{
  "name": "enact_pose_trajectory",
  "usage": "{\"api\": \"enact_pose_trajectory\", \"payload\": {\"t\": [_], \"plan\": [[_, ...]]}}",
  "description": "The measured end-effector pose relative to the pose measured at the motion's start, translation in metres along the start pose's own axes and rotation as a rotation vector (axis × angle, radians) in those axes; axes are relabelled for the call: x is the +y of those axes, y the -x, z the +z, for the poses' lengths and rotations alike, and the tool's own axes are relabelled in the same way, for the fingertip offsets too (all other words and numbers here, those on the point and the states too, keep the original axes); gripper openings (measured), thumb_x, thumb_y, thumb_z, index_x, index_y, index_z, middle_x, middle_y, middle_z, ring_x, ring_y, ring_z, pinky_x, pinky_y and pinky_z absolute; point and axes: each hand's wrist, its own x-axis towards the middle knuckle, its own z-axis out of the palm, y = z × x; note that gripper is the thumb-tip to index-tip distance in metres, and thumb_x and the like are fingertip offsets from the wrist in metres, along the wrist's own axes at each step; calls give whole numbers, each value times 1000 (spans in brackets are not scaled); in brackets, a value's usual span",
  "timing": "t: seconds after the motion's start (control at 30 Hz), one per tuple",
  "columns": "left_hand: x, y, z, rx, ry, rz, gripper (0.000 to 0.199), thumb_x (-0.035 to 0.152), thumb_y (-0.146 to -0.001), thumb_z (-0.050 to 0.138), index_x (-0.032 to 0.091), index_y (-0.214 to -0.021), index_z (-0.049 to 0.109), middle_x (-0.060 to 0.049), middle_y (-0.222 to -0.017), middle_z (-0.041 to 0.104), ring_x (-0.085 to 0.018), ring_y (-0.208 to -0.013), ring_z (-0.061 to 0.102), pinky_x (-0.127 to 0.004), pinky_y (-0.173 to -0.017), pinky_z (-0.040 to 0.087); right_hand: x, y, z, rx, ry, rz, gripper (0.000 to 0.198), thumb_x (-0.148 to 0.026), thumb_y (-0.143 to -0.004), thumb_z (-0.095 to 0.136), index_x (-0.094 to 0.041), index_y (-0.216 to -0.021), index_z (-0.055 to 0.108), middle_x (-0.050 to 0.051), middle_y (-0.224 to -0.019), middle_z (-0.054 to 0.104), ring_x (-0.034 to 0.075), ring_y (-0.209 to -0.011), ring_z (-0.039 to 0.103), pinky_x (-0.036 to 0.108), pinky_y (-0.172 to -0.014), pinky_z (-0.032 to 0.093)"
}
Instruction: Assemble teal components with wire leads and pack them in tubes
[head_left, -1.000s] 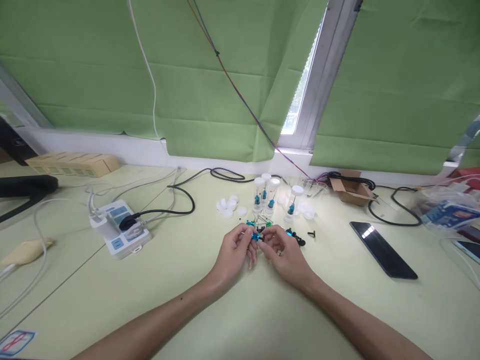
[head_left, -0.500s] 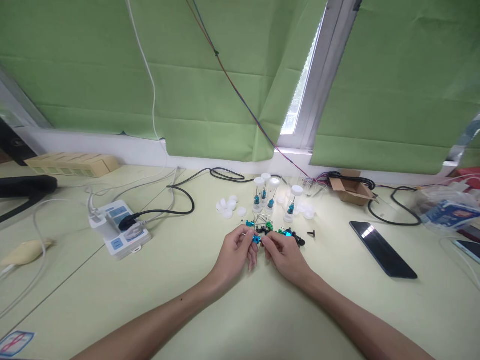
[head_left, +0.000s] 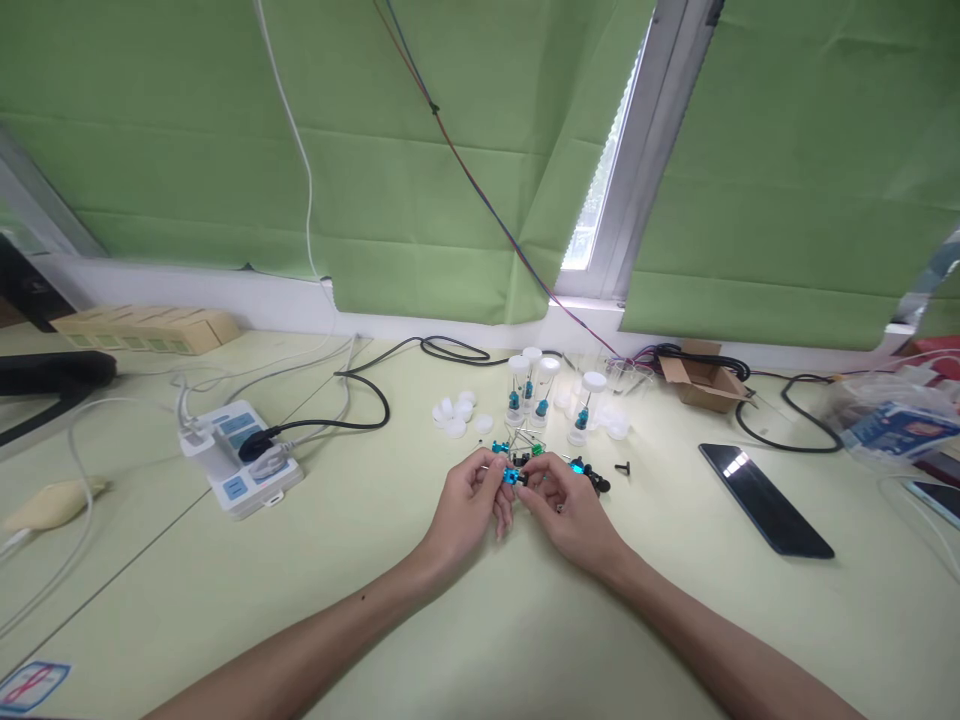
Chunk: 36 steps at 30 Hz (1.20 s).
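Between the thumb and fingers of my left hand [head_left: 466, 502] is a small blue metal part [head_left: 511, 476]. A thin rod shows at its left side. My right hand [head_left: 576, 512] is closed at the other end, thumb and index finger pinching a small black piece [head_left: 523, 480] against the blue part. How far the two fit together is too small to see. Just beyond my fingers lie other blue parts [head_left: 500, 447], a green part [head_left: 537, 449] and a cluster of black and blue pieces [head_left: 596, 480]. A small black T-shaped piece [head_left: 622, 467] lies to the right.
Behind the parts stand several clear tubes [head_left: 583, 412] with white caps and blue-tipped items inside. Loose white caps [head_left: 454, 424] lie left of them. A phone [head_left: 765, 500] and an open cardboard box [head_left: 703, 385] are right; a power strip [head_left: 251, 490] with cables is left.
My right fingers have lifted and opened slightly around the black piece, which now shows at the blue part's right end. My left hand has hardly moved.
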Motion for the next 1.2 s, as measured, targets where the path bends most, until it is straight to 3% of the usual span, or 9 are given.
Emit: {"api": "enact_pose_trajectory", "payload": {"t": [0.2,0.37,0.5,0.6,0.77,0.9,1.2], "plan": [[-3,1,1,-2,6,-12,32,50,-87,57,18,-82,54,5,-55,54,-10,-38,51,-21,-35,40,-1,-1,0,-22,-10,-5,19,-38,-93,53,-20,-90,58,0,-70,59,15,-60,53,25,-55,41],[-4,1,1,-36,6,-10,31,48,-89,55,18,-81,53,4,-57,55,-10,-38,52,-20,-35,40,-2,-2,-1,-26,44,-3,41,-41,-98,44,-21,-63,50,-2,-54,53,13,-50,48,26,-55,39],[-2,1,2,-44,16,-16,31,48,-88,56,18,-81,53,4,-57,56,-10,-38,53,-20,-34,39,1,-3,0,-6,79,-15,52,-42,-100,37,-21,-54,48,-1,-50,54,15,-54,54,27,-60,42],[-2,1,2,-28,13,-18,31,48,-88,56,18,-81,53,4,-58,56,-10,-39,53,-20,-34,39,2,-3,1,14,67,0,51,-45,-100,38,-20,-58,50,-1,-50,54,15,-51,53,26,-59,42],[-2,1,0,-1,4,-3,32,49,-88,56,18,-81,54,4,-58,56,-10,-40,51,-20,-36,41,1,-3,1,-2,-23,32,32,-48,-96,46,-20,-86,59,-2,-57,55,15,-51,51,26,-53,42],[-1,1,0,15,-3,1,32,50,-88,56,18,-81,55,3,-59,55,-10,-41,52,-20,-36,42,-1,-2,1,0,-23,22,23,-42,-92,54,-20,-96,57,-4,-59,52,14,-52,48,25,-50,38],[-2,1,0,15,-19,4,32,48,-90,54,17,-82,54,3,-59,55,-9,-41,52,-20,-36,42,1,-2,0,-19,-15,6,19,-38,-92,55,-19,-96,56,-4,-60,50,13,-53,46,25,-51,36]]}}
